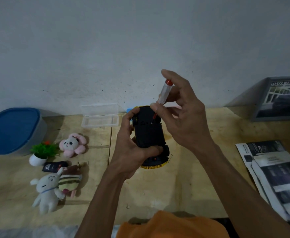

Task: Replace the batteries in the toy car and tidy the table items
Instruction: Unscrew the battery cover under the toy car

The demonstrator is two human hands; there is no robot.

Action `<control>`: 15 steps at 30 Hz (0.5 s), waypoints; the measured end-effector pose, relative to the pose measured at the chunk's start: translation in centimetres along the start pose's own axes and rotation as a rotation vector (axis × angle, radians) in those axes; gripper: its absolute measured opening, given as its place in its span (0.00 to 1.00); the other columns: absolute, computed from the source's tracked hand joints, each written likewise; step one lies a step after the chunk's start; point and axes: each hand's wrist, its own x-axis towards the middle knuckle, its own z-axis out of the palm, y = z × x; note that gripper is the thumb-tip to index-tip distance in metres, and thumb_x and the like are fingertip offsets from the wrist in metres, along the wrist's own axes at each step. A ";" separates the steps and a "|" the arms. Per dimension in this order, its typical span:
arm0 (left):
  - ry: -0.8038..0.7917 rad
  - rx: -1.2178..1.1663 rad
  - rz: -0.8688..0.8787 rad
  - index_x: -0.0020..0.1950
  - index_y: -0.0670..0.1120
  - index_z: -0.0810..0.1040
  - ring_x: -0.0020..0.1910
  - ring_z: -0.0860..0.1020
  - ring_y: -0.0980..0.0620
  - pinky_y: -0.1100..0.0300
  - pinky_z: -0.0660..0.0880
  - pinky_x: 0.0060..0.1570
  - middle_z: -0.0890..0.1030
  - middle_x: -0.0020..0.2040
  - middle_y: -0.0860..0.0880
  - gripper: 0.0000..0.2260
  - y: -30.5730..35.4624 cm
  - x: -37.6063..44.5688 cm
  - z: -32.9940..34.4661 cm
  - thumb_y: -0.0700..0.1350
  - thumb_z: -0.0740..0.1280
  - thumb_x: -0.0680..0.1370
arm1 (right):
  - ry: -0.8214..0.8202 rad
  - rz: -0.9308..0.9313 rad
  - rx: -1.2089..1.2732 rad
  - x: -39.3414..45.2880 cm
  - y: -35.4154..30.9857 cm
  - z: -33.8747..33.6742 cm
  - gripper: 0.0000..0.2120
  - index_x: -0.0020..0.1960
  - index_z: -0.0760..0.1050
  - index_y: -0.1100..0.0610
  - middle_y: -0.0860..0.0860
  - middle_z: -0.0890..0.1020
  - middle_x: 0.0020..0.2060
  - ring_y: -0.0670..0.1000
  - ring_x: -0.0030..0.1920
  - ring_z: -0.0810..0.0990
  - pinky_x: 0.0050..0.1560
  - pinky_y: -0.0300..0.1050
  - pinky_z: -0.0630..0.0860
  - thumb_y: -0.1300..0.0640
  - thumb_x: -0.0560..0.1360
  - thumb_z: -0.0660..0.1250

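Pale wooden surface (183, 186) against a grey-white wall, and we hold our hands above its middle. Our left hand (128, 152) grips the toy car (148, 133) upside down, black underside facing us, yellow body edge showing at top and bottom; thumb lies along the near end, fingers wrap over the far end. The car is lifted off the surface, tilted slightly. Our right hand (183, 114) pinches a small screwdriver (163, 95) with a clear handle and red cap, index fingertip resting on the cap, thumb and another finger on the lower handle; its red shaft points down, tip touching the far part of the car's underside. We cannot tell if the tip sits in a screw. Just behind the car a clear plastic case (100, 115) lies open near the wall. Left of our hands, a pink flower plush (73, 145), a small potted plant (42, 152) in a white pot, a dark small packet (54, 166) just in front of the pot, a white rabbit plush (46, 193) and a striped brown plush (70, 181) touching it. Far left, a container with a blue lid (11, 129). Right edge, printed leaflets (275, 174) lying flat, and a framed picture (280, 98) leaning on the wall at the far right. Orange clothing (171, 225) shows at the bottom.
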 end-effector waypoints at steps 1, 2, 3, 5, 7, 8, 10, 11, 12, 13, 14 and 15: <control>0.000 0.003 -0.003 0.72 0.59 0.67 0.50 0.84 0.43 0.49 0.84 0.42 0.75 0.65 0.42 0.48 0.0 0.0 0.0 0.31 0.80 0.58 | 0.009 0.011 0.016 0.0 0.0 0.0 0.29 0.74 0.64 0.51 0.48 0.78 0.54 0.52 0.50 0.81 0.46 0.44 0.83 0.64 0.77 0.71; 0.002 0.002 -0.007 0.72 0.59 0.67 0.50 0.84 0.43 0.49 0.84 0.42 0.75 0.65 0.42 0.48 0.0 -0.1 0.0 0.31 0.80 0.58 | 0.009 0.017 0.030 0.0 0.0 0.0 0.30 0.74 0.64 0.52 0.50 0.80 0.54 0.51 0.50 0.82 0.47 0.44 0.83 0.65 0.77 0.70; 0.005 0.000 -0.010 0.72 0.59 0.67 0.50 0.85 0.43 0.48 0.84 0.42 0.75 0.65 0.42 0.48 0.0 -0.2 0.0 0.31 0.79 0.58 | 0.004 0.022 0.043 0.0 0.0 0.0 0.30 0.75 0.63 0.54 0.53 0.81 0.53 0.51 0.51 0.83 0.49 0.44 0.83 0.67 0.78 0.69; 0.009 -0.004 -0.008 0.72 0.59 0.67 0.51 0.84 0.43 0.47 0.84 0.42 0.75 0.65 0.42 0.48 -0.1 -0.2 -0.1 0.31 0.79 0.58 | -0.006 0.034 0.059 -0.2 -0.1 0.0 0.29 0.74 0.63 0.57 0.53 0.81 0.53 0.50 0.52 0.84 0.49 0.44 0.83 0.69 0.77 0.68; 0.007 -0.006 -0.003 0.72 0.59 0.67 0.51 0.84 0.43 0.49 0.84 0.42 0.75 0.65 0.42 0.48 0.0 -0.2 -0.2 0.31 0.79 0.58 | 0.009 0.018 0.012 -0.3 -0.1 0.1 0.28 0.73 0.65 0.56 0.50 0.79 0.56 0.49 0.52 0.82 0.46 0.42 0.82 0.66 0.77 0.70; 0.006 -0.003 0.000 0.72 0.59 0.67 0.51 0.84 0.44 0.50 0.83 0.42 0.75 0.65 0.43 0.48 0.0 -0.2 -0.2 0.31 0.79 0.58 | 0.026 0.009 -0.015 -0.3 -0.1 0.1 0.28 0.73 0.66 0.55 0.49 0.78 0.57 0.50 0.52 0.81 0.45 0.41 0.82 0.65 0.76 0.71; 0.004 0.004 0.001 0.72 0.58 0.67 0.50 0.85 0.45 0.50 0.83 0.41 0.75 0.65 0.43 0.48 0.0 -0.2 -0.2 0.31 0.79 0.58 | 0.051 0.019 -0.006 -0.1 0.0 0.1 0.29 0.74 0.66 0.54 0.50 0.78 0.56 0.51 0.51 0.81 0.47 0.42 0.82 0.64 0.76 0.72; 0.004 -0.001 -0.001 0.72 0.58 0.67 0.50 0.85 0.45 0.50 0.83 0.42 0.76 0.64 0.43 0.48 0.0 -0.3 -0.2 0.31 0.79 0.58 | 0.047 0.027 0.016 -0.1 0.0 0.1 0.30 0.75 0.65 0.55 0.51 0.79 0.55 0.51 0.51 0.82 0.49 0.42 0.82 0.65 0.77 0.71; 0.005 -0.012 -0.005 0.72 0.59 0.67 0.50 0.85 0.44 0.50 0.83 0.42 0.76 0.64 0.43 0.48 0.0 -0.3 -0.2 0.31 0.79 0.58 | 0.033 0.034 0.036 -0.1 0.0 0.1 0.30 0.76 0.63 0.56 0.53 0.80 0.55 0.50 0.52 0.83 0.50 0.43 0.82 0.67 0.78 0.69; 0.006 -0.024 -0.007 0.72 0.59 0.67 0.51 0.85 0.44 0.49 0.83 0.42 0.76 0.64 0.43 0.48 0.0 -0.3 -0.2 0.30 0.79 0.58 | 0.019 0.040 0.047 -0.1 -0.1 0.2 0.30 0.77 0.62 0.56 0.53 0.80 0.54 0.50 0.52 0.84 0.51 0.42 0.82 0.67 0.78 0.67; 0.004 -0.030 -0.006 0.72 0.59 0.67 0.51 0.85 0.43 0.49 0.83 0.42 0.76 0.65 0.42 0.48 0.0 -0.4 -0.2 0.30 0.79 0.58 | 0.012 0.044 0.047 -0.2 -0.2 0.3 0.30 0.76 0.62 0.56 0.53 0.80 0.54 0.50 0.52 0.84 0.50 0.41 0.82 0.68 0.78 0.66; 0.000 -0.029 -0.003 0.72 0.58 0.67 0.51 0.84 0.43 0.49 0.83 0.42 0.75 0.65 0.42 0.48 0.0 -0.4 -0.2 0.30 0.79 0.58 | 0.017 0.043 0.034 -0.2 -0.3 0.4 0.29 0.76 0.62 0.55 0.53 0.80 0.55 0.49 0.51 0.84 0.48 0.39 0.81 0.67 0.78 0.67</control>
